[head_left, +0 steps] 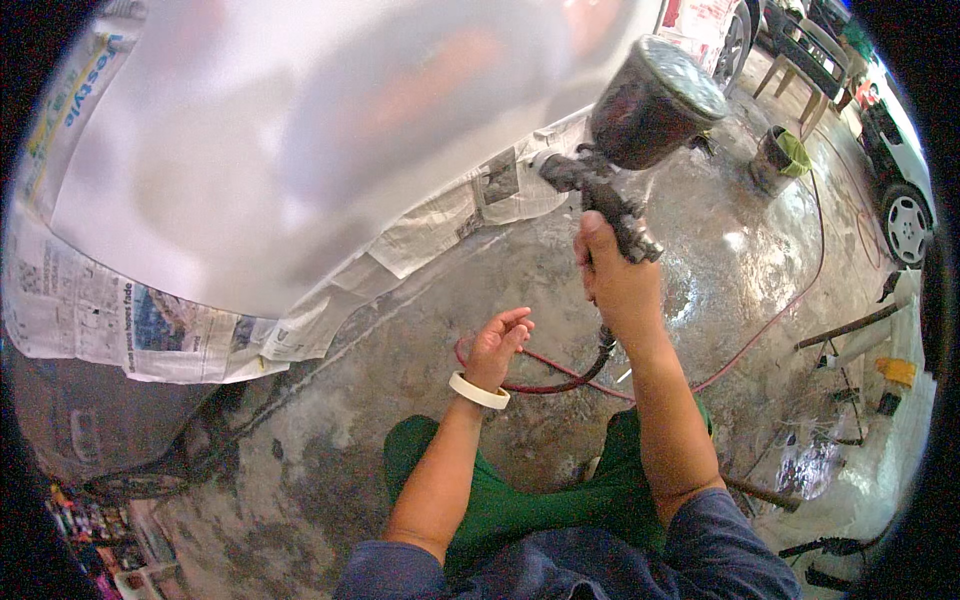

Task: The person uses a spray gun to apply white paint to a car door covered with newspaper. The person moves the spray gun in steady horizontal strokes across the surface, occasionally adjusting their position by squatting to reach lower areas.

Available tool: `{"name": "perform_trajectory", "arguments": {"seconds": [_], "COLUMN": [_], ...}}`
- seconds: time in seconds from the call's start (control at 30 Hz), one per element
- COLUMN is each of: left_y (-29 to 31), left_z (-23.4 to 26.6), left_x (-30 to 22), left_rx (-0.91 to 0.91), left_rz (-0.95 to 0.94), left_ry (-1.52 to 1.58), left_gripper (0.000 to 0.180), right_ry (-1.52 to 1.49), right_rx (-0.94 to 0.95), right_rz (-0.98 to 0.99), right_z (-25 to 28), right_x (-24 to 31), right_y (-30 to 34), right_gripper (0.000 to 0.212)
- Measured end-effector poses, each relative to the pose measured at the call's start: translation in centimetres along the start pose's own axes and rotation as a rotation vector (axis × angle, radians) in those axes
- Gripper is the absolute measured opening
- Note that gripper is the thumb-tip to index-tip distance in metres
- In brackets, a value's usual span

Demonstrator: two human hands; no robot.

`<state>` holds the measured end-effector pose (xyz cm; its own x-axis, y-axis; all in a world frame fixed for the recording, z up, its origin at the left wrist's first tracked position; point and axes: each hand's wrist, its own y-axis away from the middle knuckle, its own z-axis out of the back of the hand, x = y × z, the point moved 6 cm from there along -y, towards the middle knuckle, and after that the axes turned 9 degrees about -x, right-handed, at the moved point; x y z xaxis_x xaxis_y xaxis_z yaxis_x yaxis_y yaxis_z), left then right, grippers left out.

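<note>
My right hand is wrapped round the handle of a spray gun, with a dark paint cup on top. The gun's nozzle points left, toward a car panel coated in white and grey, with a faint orange patch. Below the handle a red air hose hangs and loops. My left hand, with a pale band at the wrist, is held in mid-air with fingers loosely curled and slightly apart. Part of the hose loop passes behind it; I see no grip on it.
Newspaper masking lines the panel's lower edge. The concrete floor looks wet in places, and the hose trails across it to the right. A bucket, a stool and a parked car stand at the far right. Plastic-wrapped parts lie nearer.
</note>
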<state>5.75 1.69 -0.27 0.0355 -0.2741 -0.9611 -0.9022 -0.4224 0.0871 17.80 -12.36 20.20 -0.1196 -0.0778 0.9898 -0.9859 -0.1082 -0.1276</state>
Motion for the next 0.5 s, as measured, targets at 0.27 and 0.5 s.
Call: {"name": "perform_trajectory", "arguments": {"seconds": [0.27, 0.5], "left_y": [-0.1, 0.4], "left_z": [0.3, 0.0], "left_x": [-0.5, -0.8], "left_rx": [-0.013, -0.023], "left_rz": [-0.012, -0.026], "left_ry": [-0.025, -0.020], "left_gripper": [0.035, 0.035], "right_ry": [-0.081, 0.009], "right_rx": [0.083, -0.090], "right_rz": [-0.042, 0.006], "right_z": [-1.5, 1.3], "right_x": [1.2, 0.6], "right_y": [1.5, -0.7], "right_gripper": [0.031, 0.041]}}
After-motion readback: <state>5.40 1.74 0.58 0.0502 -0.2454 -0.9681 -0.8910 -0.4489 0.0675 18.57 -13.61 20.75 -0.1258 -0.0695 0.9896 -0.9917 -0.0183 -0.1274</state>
